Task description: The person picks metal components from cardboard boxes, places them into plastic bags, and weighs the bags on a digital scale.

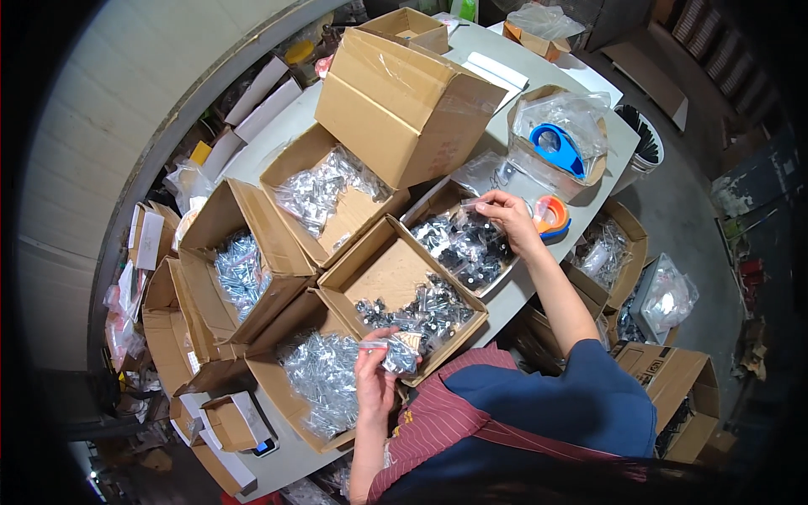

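Observation:
My left hand (374, 384) is closed on a small clear zip bag (399, 356) with small metal and wood-coloured pieces in it, held over the near edge of a cardboard box (370, 273). Dark and silver metal fittings (433, 313) lie in that box. My right hand (510, 220) reaches over the box beyond, its thumb and fingers pinching the edge of a clear plastic bag; what that bag holds is hard to make out. Below it lie many bagged black and silver parts (459, 252).
Around me stand open boxes of bagged screws (324, 379), long bolts (241, 268) and metal brackets (324, 189). A big carton (396, 105) sits tilted on top at the back. Blue (555, 150) and orange (551, 212) tape dispensers are on the right, beside a bag-filled box.

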A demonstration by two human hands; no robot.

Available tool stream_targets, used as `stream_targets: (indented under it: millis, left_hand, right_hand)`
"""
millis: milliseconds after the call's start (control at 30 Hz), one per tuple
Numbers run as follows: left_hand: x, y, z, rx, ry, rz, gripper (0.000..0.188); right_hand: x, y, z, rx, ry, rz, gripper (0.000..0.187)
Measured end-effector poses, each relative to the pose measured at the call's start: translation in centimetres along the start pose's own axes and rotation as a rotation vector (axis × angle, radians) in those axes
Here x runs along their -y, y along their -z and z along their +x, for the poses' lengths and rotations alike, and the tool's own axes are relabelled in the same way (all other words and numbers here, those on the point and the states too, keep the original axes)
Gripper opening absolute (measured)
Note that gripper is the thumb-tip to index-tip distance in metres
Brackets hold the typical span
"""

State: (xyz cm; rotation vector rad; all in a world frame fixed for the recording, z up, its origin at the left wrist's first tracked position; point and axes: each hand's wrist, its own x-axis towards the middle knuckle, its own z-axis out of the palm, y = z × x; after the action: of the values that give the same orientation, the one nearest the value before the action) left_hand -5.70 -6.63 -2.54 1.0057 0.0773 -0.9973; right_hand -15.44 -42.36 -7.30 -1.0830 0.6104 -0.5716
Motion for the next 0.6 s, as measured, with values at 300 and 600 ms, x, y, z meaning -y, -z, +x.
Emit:
stream_targets:
  millis: [300, 600]
  left_hand:
    - [-1.2, 0.8, -0.5, 0.099, 0.073, -0.055, 0.059]
    - [0.3, 2.9, -1.2, 0.003, 0.024, 0.027, 0.043]
  right_hand:
    - [0.5, -9.2, -5.6, 0.220, 0.321, -0.615, 0.013]
    - [-3.9, -18.9, -5.6, 0.710, -0.013, -0.610, 0.029]
